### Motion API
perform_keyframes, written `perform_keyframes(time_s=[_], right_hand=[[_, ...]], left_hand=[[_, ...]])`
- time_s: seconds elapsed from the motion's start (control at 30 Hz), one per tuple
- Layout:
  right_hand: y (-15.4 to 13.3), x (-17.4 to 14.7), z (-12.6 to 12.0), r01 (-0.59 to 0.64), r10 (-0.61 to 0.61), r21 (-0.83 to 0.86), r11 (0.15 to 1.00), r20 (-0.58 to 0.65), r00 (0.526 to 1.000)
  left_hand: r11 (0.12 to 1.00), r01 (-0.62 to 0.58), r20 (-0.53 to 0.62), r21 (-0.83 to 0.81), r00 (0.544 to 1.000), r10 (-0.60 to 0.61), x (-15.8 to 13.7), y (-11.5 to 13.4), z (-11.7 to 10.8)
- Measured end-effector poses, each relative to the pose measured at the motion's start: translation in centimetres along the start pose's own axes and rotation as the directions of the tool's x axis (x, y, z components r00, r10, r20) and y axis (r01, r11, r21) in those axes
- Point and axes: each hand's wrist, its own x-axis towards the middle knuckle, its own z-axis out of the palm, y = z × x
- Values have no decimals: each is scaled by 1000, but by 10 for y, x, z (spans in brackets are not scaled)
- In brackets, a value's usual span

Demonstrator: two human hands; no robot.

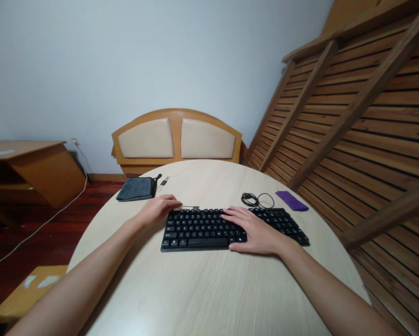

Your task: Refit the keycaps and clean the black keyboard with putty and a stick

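A black keyboard [198,228] lies on the round table. My left hand [159,205] is at its upper left corner, fingers pinched round a thin rod with a grey end [195,207], which looks like a small brush. The rod points right along the keyboard's back edge. Whether its tip touches the keys I cannot tell. Flat across the keys right of the middle rests my right hand [254,232], fingers stretched out and slightly spread. It hides part of the keyboard.
Left of the keyboard lies a dark grey zip pouch [136,188], with a small black-ended tool [164,182] beside it. A coiled black cable [250,200] and a folded purple cloth [292,200] are behind the keyboard on the right. Wooden slats [370,121] lean beyond the pale tabletop [195,289].
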Motion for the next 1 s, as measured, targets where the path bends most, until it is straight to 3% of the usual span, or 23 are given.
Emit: perform_keyframes(time_s=[0.47,0.63,1.0], right_hand=[[1,1,-2,-21,20,31,999,16,1000],[1,2,1,-13,13,42,999,-7,1000],[0,2,1,-8,8,4,1000,-16,1000]], left_hand=[[995,-42,54,-86,997,46,-12,-8,-36],[992,-25,96,-124,995,37,-10,-7,-34],[1000,-22,50,-21,998,23,-6,4,-24]])
